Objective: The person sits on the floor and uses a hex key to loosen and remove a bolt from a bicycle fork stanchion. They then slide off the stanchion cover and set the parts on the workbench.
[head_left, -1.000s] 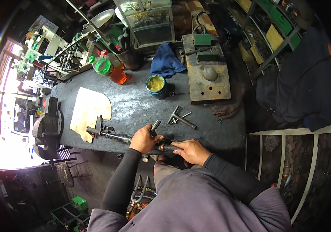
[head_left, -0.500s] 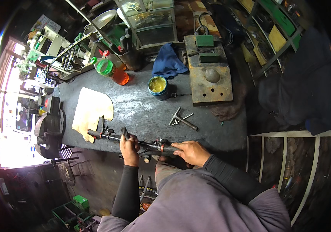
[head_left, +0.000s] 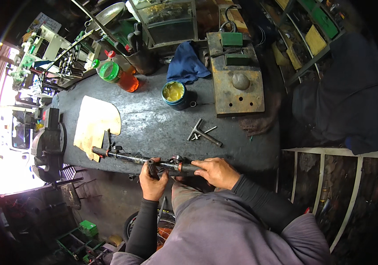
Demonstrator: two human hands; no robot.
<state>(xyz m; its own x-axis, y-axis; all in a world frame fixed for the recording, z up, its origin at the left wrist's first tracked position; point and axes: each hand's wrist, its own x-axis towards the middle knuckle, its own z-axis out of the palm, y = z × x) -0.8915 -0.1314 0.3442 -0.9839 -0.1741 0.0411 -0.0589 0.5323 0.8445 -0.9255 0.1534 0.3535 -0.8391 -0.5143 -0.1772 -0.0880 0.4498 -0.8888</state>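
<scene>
A bicycle handlebar (head_left: 129, 157) lies along the front edge of the dark workbench, with red-ringed grips and clamped levers. My right hand (head_left: 220, 172) is closed around the grip at its right end, thumb side toward the bar's middle. My left hand (head_left: 153, 187) is closed on a dark, ridged piece (head_left: 152, 168) beside the middle of the bar; its kind cannot be made out. Beyond my right hand lie a T-handle wrench (head_left: 207, 136) and a slimmer metal rod (head_left: 210, 129), crossed. Under the bar's left end is a pale sheet (head_left: 95, 123).
An open tub of yellow grease (head_left: 174, 92) stands mid-bench by a blue cloth (head_left: 188, 64). A bottle of red liquid (head_left: 127, 82) is at the back left. A rusty metal block (head_left: 238, 95) sits at the right, a bench vise (head_left: 47, 137) at the left edge.
My left hand has tilted the dark piece, which stood upright and now points more toward me. The handlebar's left end sits slightly lower in view. My right hand keeps its hold on the grip.
</scene>
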